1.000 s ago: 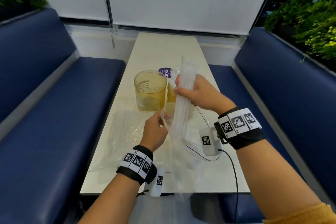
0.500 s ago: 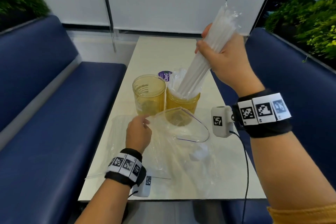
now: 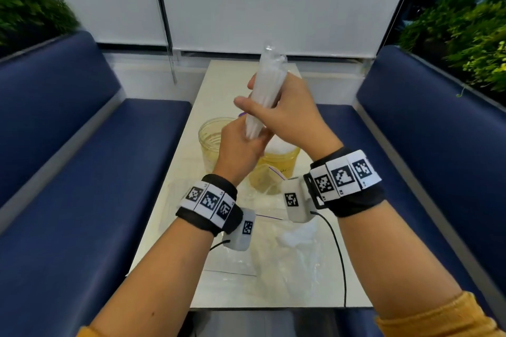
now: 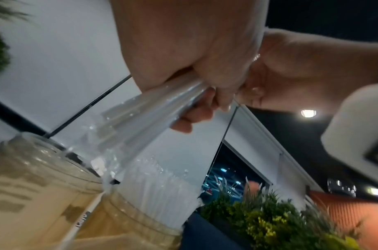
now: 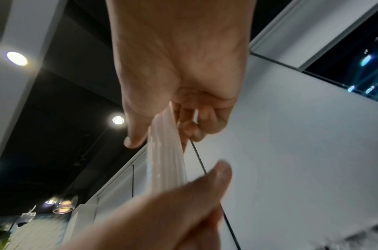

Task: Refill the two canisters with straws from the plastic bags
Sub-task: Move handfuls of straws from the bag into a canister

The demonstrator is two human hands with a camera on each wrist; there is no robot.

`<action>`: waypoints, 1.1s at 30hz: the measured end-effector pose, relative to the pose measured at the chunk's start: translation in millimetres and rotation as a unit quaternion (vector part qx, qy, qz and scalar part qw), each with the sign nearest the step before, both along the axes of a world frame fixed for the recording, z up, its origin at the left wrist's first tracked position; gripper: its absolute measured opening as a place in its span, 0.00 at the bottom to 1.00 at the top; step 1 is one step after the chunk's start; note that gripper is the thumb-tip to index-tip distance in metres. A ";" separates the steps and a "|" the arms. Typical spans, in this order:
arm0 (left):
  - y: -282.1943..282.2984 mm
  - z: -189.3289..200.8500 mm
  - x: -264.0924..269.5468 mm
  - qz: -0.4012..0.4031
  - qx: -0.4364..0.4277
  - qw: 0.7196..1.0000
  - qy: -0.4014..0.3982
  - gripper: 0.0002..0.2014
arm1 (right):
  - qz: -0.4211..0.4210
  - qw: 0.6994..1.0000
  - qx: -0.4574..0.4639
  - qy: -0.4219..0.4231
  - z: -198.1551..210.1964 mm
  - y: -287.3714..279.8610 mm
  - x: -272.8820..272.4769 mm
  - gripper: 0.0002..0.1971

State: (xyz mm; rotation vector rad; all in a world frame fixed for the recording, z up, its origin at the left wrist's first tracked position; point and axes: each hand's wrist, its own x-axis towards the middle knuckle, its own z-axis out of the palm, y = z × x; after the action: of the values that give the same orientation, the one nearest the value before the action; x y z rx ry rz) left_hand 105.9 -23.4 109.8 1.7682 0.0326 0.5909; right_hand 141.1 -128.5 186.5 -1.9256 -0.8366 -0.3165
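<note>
A bundle of clear straws (image 3: 267, 82) stands nearly upright in the air above the two amber canisters. My right hand (image 3: 273, 109) grips its middle, fingers curled round it. Just below, my left hand (image 3: 246, 142) grips the bundle's lower end. The left canister (image 3: 209, 139) looks empty; the right canister (image 3: 284, 159) holds several white straws. In the left wrist view my left hand (image 4: 201, 81) curls round the straw bundle (image 4: 141, 116) above the filled canister (image 4: 141, 218). In the right wrist view my right hand (image 5: 162, 128) holds the straws (image 5: 166, 152).
Clear plastic bags (image 3: 295, 254) lie crumpled on the narrow white table (image 3: 219, 85) in front of the canisters, one with a purple zip line. Blue benches (image 3: 82, 172) flank the table on both sides. A wall with blinds closes the far end; plants (image 3: 465, 30) stand behind the benches.
My left hand has left the bag on the table and risen to take the bundle's lower end. My right hand has brought the straws from high right down towards the middle.
</note>
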 end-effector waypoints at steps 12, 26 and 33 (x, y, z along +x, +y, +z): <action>-2.3 -14.8 4.1 0.042 0.048 0.998 0.010 0.21 | -0.027 0.989 -0.077 -0.121 24.7 1.8 3.8 0.19; 12.6 -22.0 5.0 0.028 0.094 0.992 0.074 0.17 | -0.076 0.993 0.025 -0.088 19.2 11.9 34.3 0.22; 28.6 -71.5 -26.8 -0.072 0.270 0.923 0.263 0.42 | -0.214 0.959 0.013 -0.185 54.0 -6.0 85.6 0.24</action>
State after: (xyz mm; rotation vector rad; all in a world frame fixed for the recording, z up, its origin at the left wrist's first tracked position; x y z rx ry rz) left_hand 79.0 5.2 38.4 2.4043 0.1180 -0.0104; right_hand 226.7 -134.5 240.5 -2.0437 -0.6341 -0.9677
